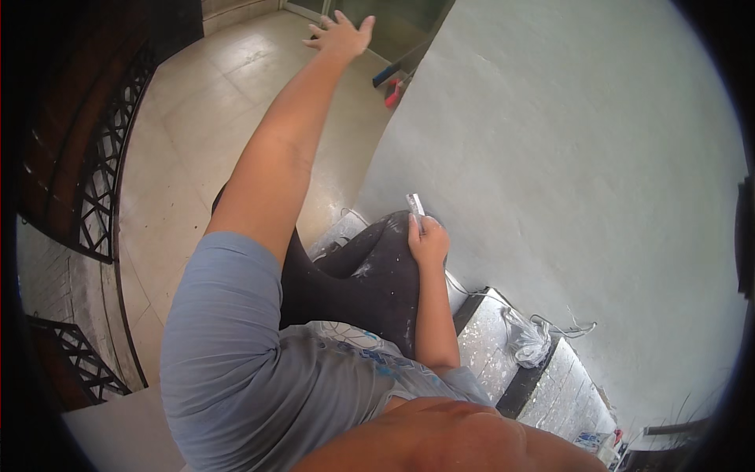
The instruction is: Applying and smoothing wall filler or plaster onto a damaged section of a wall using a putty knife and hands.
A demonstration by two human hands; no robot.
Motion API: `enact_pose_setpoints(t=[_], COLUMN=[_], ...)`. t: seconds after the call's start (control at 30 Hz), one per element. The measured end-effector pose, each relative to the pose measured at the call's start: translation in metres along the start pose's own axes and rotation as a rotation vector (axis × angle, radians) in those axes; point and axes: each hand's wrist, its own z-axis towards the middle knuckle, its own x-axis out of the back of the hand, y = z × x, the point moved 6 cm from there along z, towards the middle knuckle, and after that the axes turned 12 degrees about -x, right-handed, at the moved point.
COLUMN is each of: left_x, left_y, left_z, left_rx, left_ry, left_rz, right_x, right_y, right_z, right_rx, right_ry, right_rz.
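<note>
My left arm reaches far forward, and my left hand (340, 35) is held out with its fingers spread and nothing in it. Resting by my dark-trousered knee (362, 275), my right hand (429, 242) is closed around a narrow, flat, white-and-grey thing (415, 204). Its upper end sticks out above the thumb; its lower part is hidden in the fist, so I cannot tell its kind. White smears mark the trousers. Just right of this hand rises a large smooth grey wall (582, 157).
Pale floor tiles (189, 118) lie below on the left, along a black metal railing (102, 181). White-spattered boards (487, 346) at lower right carry a crumpled clear plastic bag (527, 340) and a cord. A red object (392, 93) is near the wall's far edge.
</note>
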Motion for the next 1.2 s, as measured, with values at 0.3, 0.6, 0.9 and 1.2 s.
enact_pose_setpoints(t=[0.3, 0.6, 0.9, 1.2], left_x=[0.055, 0.106, 0.005, 0.074], left_y=[0.127, 0.266, -0.002, 0.157], left_z=[-0.057, -0.227, 0.02, -0.078], left_rx=[-1.013, -2.17, -0.08, -1.117], left_ry=[0.249, 0.712, 0.201, 0.451], left_rz=[-0.133, -0.388, -0.004, -0.276], right_x=[-0.006, -0.002, -0.002, -0.001], right_y=[-0.003, -0.001, -0.001, -0.008], right_z=[0.003, -0.002, -0.002, 0.001], right_rx=[-0.018, 0.011, 0.001, -0.013], right_ry=[-0.076, -0.035, -0.066, -0.013], right_rz=[-0.015, -0.017, 0.028, -0.062])
